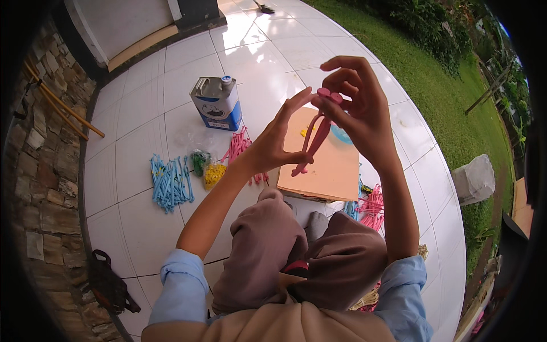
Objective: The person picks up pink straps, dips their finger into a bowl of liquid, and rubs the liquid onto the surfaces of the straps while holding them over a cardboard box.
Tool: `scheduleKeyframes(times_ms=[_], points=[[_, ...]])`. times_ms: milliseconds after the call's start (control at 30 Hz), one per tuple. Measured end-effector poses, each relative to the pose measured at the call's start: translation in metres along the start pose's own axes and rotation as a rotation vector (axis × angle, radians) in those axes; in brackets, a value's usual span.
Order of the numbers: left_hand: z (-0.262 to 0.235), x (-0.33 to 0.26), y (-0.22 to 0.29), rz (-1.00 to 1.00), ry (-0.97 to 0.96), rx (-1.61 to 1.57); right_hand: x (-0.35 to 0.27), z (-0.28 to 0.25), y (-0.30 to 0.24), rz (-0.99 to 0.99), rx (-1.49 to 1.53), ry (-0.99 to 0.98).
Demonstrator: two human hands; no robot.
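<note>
In front of me, a pink strap-like piece (pixel 323 132) with round knobs at its upper end hangs over the cardboard box. My right hand (pixel 362 105) pinches it just below the knobs, thumb in front, with the other fingers curled above. My left hand (pixel 279 137) is spread in a C shape beside it. Its thumb touches the lower part of the strap, while the raised fingertips come close to the knobs. Below both hands stands the cardboard box (pixel 336 181), with small yellow pieces (pixel 305 131) and a light blue round item (pixel 341 135) on top.
Blue strips (pixel 171 185) lie on the tiles at left, beside bags of green (pixel 200 161) and yellow bits (pixel 214 174). Pink strips (pixel 237 145) lie behind my left forearm; more pink strips (pixel 372 206) are right of the box. A metal can (pixel 217 104) stands farther back.
</note>
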State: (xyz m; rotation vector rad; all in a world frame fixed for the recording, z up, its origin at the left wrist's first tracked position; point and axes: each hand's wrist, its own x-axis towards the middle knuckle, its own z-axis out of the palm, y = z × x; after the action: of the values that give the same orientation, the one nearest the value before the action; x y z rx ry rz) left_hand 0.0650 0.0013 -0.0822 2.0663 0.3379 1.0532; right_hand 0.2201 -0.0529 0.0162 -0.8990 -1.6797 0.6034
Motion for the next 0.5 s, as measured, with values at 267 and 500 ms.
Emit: scheduleKeyframes(times_ms=[267,500], points=[[-0.038,-0.127,-0.123,-0.724,0.374,-0.633,0.008,0.184,0.163,0.537,0.213,0.299],[-0.006,-0.226,-0.278,-0.991,0.465,0.228,-0.118,0.3,0.299,1.21,0.489,0.425]])
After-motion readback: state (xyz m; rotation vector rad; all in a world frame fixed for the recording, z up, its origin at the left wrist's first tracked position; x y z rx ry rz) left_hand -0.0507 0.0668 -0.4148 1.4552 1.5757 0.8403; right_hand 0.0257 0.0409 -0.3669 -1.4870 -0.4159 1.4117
